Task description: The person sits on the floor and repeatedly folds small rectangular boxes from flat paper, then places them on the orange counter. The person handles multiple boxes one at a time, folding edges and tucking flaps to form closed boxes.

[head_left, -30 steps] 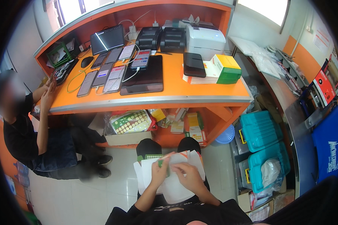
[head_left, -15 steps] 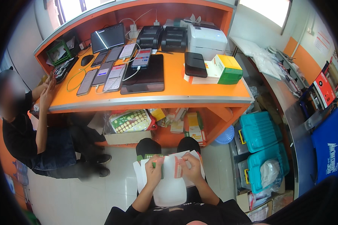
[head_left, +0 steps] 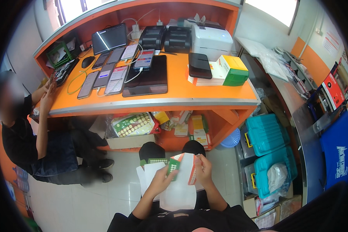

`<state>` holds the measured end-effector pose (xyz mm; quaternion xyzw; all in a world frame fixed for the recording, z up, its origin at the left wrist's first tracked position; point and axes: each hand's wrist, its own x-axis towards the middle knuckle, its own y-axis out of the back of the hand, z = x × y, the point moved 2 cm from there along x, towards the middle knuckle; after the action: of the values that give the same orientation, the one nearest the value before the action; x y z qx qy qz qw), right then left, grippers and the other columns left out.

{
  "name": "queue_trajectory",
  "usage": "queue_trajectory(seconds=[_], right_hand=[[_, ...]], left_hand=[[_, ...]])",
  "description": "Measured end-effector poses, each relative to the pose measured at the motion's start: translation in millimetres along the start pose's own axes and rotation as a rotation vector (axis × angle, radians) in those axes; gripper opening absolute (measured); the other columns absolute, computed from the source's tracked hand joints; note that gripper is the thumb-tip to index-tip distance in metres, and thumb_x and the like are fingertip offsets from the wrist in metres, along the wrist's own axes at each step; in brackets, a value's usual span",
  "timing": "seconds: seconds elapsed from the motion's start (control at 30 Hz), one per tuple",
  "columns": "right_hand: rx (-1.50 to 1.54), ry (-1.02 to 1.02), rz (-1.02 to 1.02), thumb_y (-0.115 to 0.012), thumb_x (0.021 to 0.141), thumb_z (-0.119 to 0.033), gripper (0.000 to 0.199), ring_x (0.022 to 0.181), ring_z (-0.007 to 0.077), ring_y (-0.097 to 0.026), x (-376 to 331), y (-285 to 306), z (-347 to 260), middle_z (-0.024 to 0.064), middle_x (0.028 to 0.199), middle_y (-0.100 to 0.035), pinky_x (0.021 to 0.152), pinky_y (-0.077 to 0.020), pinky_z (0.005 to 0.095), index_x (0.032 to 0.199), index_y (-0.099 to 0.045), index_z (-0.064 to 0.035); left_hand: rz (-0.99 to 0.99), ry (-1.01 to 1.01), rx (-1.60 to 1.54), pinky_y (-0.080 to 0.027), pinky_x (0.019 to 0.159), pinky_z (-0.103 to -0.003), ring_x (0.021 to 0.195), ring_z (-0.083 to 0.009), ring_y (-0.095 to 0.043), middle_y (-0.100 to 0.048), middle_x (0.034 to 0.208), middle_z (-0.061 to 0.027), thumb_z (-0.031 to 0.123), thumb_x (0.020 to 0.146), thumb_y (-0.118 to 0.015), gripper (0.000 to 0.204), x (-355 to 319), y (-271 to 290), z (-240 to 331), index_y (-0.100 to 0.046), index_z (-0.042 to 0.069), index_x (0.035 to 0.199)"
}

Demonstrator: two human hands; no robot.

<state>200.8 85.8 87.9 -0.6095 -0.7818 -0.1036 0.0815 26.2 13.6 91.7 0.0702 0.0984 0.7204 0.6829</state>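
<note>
Over my lap, my left hand [head_left: 161, 181] grips the green-printed side of a white paperboard sheet [head_left: 178, 197], thumb on top. At the sheet's opposite, red-patterned side, my right hand [head_left: 205, 170] pinches the edge. Both sides of the sheet are folded upward, and its plain white part hangs toward my body. Its upper edge shows a red-and-white print. Beneath it, across my thighs, lie more white sheets [head_left: 142, 181] and a green piece with pale dots [head_left: 157, 161].
Ahead stands an orange desk [head_left: 205, 96] bearing several phones [head_left: 116, 79], a tablet [head_left: 158, 83], two black printers [head_left: 178, 38], a white printer [head_left: 212, 40] and a yellow-green box [head_left: 236, 70]. A seated person [head_left: 23, 135] is at left. Teal-lidded bins [head_left: 268, 133] stand at right.
My right hand has shifted slightly right, and my left hand has slid lower on the green side. The sheet's sides now stand up more, showing more of their green and red print.
</note>
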Motion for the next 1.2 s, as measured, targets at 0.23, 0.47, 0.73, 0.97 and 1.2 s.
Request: queue_trajectory(seconds=[0.23,0.47,0.73,0.97,1.2], right_hand=[[0.159,-0.160,-0.233,-0.052,0.097,-0.007,0.063,0.090,0.0131,-0.064,-11,-12,3,0.0145,0.103,-0.068,0.083,-0.0472,0.0258,0.151,-0.019,-0.0026],[-0.237,0.087,-0.210,-0.058,0.093,-0.006,0.055,0.084,0.0106,-0.062,-2,-1,-10,0.0150,0.125,-0.063,0.080,-0.0480,0.0256,0.144,-0.039,-0.0047],[-0.256,0.080,-0.295,-0.067,0.086,-0.011,0.066,0.098,0.0220,-0.064,-2,-3,-26,0.0183,0.129,-0.058,0.088,-0.0471,0.0317,0.145,-0.038,-0.0050],[-0.687,0.035,-0.408,-0.071,0.077,-0.010,0.056,0.102,0.0318,-0.060,-1,2,-22,0.0148,0.119,-0.060,0.089,-0.0470,0.0393,0.131,-0.057,-0.0145],[-0.825,0.166,-0.249,-0.070,0.075,-0.006,0.038,0.100,0.0284,-0.057,-3,1,-23,0.0089,0.105,-0.060,0.087,-0.0479,0.0372,0.111,-0.070,-0.0181]], left_hand=[[0.289,0.025,-0.107,-0.043,0.061,-0.022,0.069,-0.0038,-0.053,-0.063,0.077,-0.0001,0.020,0.096,-0.059,0.022,7,6,-13,-0.064,-0.002,0.098],[-0.066,-0.125,0.084,-0.041,0.102,-0.039,0.125,-0.0290,-0.050,-0.045,0.136,-0.0248,0.012,0.078,-0.079,0.118,2,11,6,0.015,0.007,0.150],[0.008,-0.159,0.642,-0.045,0.087,-0.042,0.100,-0.0398,-0.056,-0.057,0.112,-0.0222,0.012,0.069,-0.080,0.099,1,15,17,-0.023,0.005,0.149],[0.211,-0.289,0.672,-0.048,0.088,-0.043,0.108,-0.0359,-0.060,-0.059,0.119,-0.0191,0.007,0.076,-0.073,0.056,2,16,17,-0.060,0.021,0.129],[0.127,-0.027,0.695,-0.054,0.085,-0.037,0.102,-0.0296,-0.066,-0.060,0.127,-0.0149,0.003,0.081,-0.065,0.042,6,10,-1,-0.065,0.017,0.121]])
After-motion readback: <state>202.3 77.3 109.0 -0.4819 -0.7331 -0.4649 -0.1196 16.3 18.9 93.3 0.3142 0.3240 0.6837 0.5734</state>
